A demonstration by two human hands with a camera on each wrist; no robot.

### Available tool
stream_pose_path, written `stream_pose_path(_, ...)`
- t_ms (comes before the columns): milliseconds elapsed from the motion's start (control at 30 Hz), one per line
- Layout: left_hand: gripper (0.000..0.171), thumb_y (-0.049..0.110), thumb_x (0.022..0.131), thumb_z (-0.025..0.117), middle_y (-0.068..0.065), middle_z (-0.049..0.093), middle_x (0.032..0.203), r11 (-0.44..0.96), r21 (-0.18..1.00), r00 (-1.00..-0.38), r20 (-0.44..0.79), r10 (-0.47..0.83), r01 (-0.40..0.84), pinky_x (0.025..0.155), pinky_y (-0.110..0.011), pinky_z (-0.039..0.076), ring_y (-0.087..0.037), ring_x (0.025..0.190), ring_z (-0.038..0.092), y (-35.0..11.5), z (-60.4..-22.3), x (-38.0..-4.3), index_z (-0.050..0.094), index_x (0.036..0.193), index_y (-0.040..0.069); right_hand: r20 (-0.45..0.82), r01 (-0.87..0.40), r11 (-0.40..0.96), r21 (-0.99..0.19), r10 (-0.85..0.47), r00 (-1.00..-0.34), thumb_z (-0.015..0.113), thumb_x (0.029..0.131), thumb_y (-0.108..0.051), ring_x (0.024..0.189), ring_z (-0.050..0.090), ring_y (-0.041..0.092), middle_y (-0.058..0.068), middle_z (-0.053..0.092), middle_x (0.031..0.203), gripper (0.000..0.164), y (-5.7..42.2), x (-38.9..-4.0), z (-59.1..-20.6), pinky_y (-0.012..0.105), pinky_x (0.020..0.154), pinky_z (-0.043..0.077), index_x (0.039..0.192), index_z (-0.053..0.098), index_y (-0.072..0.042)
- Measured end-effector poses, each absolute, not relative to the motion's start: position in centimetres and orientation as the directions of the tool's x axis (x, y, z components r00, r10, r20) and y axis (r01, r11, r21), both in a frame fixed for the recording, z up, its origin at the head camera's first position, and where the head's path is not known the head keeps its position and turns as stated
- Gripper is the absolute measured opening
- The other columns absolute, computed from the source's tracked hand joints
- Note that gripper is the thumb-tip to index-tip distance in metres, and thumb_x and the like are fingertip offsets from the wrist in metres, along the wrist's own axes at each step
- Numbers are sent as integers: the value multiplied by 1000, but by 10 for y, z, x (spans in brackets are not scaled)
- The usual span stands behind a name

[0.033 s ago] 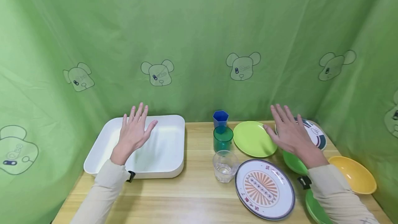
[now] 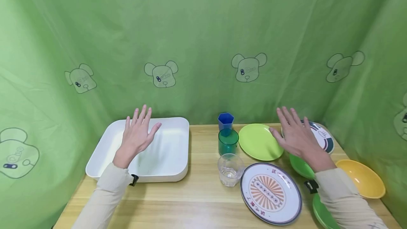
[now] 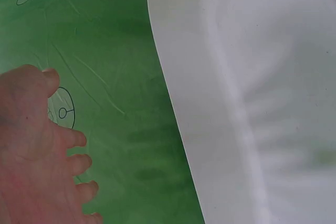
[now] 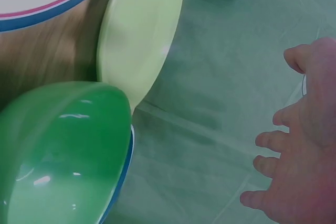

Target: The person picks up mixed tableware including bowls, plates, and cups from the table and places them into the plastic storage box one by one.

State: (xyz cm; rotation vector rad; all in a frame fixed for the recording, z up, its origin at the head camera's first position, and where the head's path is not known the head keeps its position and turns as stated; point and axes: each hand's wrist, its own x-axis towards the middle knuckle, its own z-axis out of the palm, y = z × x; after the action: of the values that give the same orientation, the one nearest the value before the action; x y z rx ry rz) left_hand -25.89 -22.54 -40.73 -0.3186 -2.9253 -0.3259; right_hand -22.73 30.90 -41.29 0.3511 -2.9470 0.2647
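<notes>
My left hand [image 2: 136,137] is held out with straight, spread fingers, over the white rectangular basin [image 2: 171,144] on the left of the table. On the other side, my right hand [image 2: 295,135] is likewise spread and holds nothing. In the head view it overlaps the lime-green plate [image 2: 259,142], a white plate with a dark patterned rim [image 2: 323,135] and a green bowl [image 2: 300,167]. The right wrist view shows that green bowl [image 4: 68,150] large at lower left, apart from the fingers [image 4: 273,141].
A blue cup [image 2: 225,120], a green tumbler [image 2: 228,144] and a clear cup [image 2: 229,172] form a column mid-table. Nearer stands a printed white plate [image 2: 270,193]. A yellow bowl [image 2: 362,179] and another green dish [image 2: 324,213] sit at right. Green curtain [image 2: 203,45] surrounds the wooden table [image 2: 178,204].
</notes>
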Motion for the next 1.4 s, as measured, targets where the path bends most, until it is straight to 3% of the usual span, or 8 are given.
stream_pose_path(333, 82, 64, 105, 28, -15, 7, 171, 952, 201, -961, 197, 192, 231, 123, -66, 0, -41, 155, 2, -224, -407, -259, 17, 164, 7, 167, -249, 955, -160, -223, -961, 34, 108, -52, 152, 3, 51, 26, 4, 168, 80, 309, -227, -411, 78, 115, 0, 164, 5, -4)
stream_pose_path(600, 80, 61, 106, 29, -16, 8, 171, 945, 236, -961, 212, 177, 226, 122, -69, 1, -43, 155, 4, -231, -403, -251, 19, 164, 7, 223, -262, 942, -212, -215, -951, 37, 108, -49, 148, 14, 57, 35, 14, 163, 74, 317, -230, -394, 79, 114, 12, 162, 18, -1)
stream_pose_path(767, 78, 59, 107, 30, -17, 12, 170, 929, 284, -958, 229, 174, 237, 122, -68, 4, -43, 154, 9, -231, -404, -246, 20, 164, 6, 248, -245, 940, -237, -185, -951, 39, 109, -46, 143, 20, 61, 35, 17, 162, 72, 334, -234, -393, 84, 107, 17, 163, 17, -5)
stream_pose_path(1067, 72, 53, 108, 36, -21, 24, 166, 892, 369, -943, 293, 156, 262, 120, -71, 16, -45, 151, 21, -228, -412, -233, 30, 160, 4, 267, -233, 922, -310, -151, -952, 44, 108, -45, 141, 21, 62, 35, 19, 161, 73, 362, -240, -403, 86, 104, 17, 164, 14, -8)
stream_pose_path(1400, 65, 50, 108, 40, -21, 45, 154, 852, 431, -932, 324, 162, 298, 114, -61, 38, -43, 140, 42, -201, -417, -212, 46, 151, 1, 230, -175, 929, -327, -101, -968, 41, 109, -44, 134, 24, 67, 43, 20, 155, 74, 388, -246, -411, 87, 99, 21, 163, 13, -3)
